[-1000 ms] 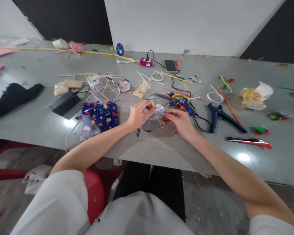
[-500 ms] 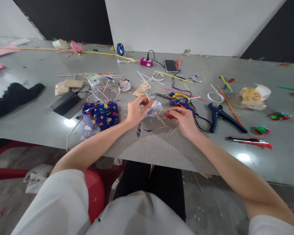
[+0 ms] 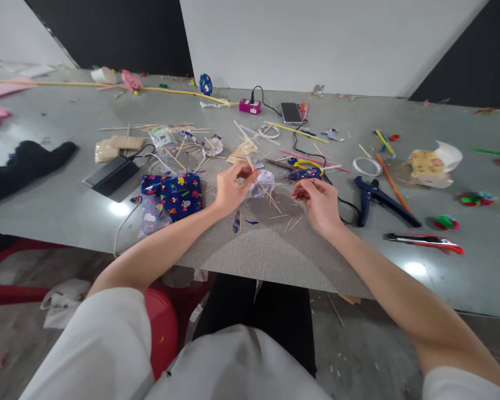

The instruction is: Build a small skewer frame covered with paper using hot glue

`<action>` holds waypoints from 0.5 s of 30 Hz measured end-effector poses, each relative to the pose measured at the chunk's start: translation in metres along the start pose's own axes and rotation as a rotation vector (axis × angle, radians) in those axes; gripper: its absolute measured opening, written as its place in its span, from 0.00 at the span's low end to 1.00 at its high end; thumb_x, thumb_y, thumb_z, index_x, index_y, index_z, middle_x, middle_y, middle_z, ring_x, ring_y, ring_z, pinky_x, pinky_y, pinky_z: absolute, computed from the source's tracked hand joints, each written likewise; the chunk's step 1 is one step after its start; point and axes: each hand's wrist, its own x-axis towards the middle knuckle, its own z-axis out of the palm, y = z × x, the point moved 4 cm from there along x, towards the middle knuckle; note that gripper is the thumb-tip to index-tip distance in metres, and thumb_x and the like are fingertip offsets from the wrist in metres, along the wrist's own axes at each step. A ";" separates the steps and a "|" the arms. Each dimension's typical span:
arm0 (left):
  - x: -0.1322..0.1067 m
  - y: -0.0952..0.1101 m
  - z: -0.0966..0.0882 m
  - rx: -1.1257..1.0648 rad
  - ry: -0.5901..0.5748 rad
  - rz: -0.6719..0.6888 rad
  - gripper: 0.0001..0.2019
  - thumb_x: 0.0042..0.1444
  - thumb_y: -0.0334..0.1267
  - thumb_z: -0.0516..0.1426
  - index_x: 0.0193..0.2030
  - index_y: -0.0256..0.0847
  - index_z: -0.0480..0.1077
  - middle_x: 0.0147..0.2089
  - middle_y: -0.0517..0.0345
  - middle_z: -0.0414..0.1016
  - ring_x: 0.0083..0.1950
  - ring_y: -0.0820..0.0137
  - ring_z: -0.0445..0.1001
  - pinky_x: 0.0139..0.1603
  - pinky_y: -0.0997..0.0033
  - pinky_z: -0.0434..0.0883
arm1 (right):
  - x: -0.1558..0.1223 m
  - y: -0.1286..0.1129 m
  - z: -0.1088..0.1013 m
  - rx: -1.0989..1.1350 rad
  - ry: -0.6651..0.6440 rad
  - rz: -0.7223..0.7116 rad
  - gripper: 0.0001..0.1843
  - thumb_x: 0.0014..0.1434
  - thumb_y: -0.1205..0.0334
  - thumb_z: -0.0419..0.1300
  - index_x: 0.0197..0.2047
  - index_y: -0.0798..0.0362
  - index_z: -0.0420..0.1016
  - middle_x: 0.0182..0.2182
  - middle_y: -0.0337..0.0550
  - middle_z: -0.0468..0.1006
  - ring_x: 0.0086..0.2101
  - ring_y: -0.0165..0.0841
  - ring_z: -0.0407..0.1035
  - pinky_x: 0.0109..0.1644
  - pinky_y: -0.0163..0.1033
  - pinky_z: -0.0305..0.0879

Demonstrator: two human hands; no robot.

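My left hand (image 3: 237, 186) pinches a small wooden stick (image 3: 250, 163), whose upper end sticks up above the fingertips. From the same fingertips a thin, pale strand or stick reaches right, over a crumpled white piece (image 3: 266, 180) on the table. Thin wooden sticks (image 3: 275, 204) lie just below. To the right, apart from the strand, is my right hand (image 3: 316, 205), its fingers curled towards the thumb; whatever is between them is too small to make out. Just beyond that hand lies a blue patterned glue gun (image 3: 305, 173), partly covered by it.
Dark blue cutters (image 3: 373, 200), a red utility knife (image 3: 425, 240) and a roll of white tape or tubing (image 3: 367, 165) lie right. A patterned blue pouch (image 3: 173, 194) and a black adapter (image 3: 110, 175) lie left. A phone (image 3: 290, 112) and pink socket block (image 3: 249, 106) stand behind.
My right hand has drawn away to the right from the thin stick by my left fingertips, its fingers curling more. My left hand has stayed in place with the wooden stick.
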 end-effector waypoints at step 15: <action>-0.002 -0.006 0.001 0.007 -0.012 0.015 0.08 0.66 0.41 0.63 0.38 0.41 0.75 0.31 0.62 0.78 0.31 0.77 0.78 0.36 0.75 0.74 | 0.003 -0.016 -0.008 0.013 0.087 -0.178 0.15 0.59 0.45 0.69 0.31 0.45 0.75 0.24 0.36 0.71 0.24 0.31 0.65 0.29 0.41 0.63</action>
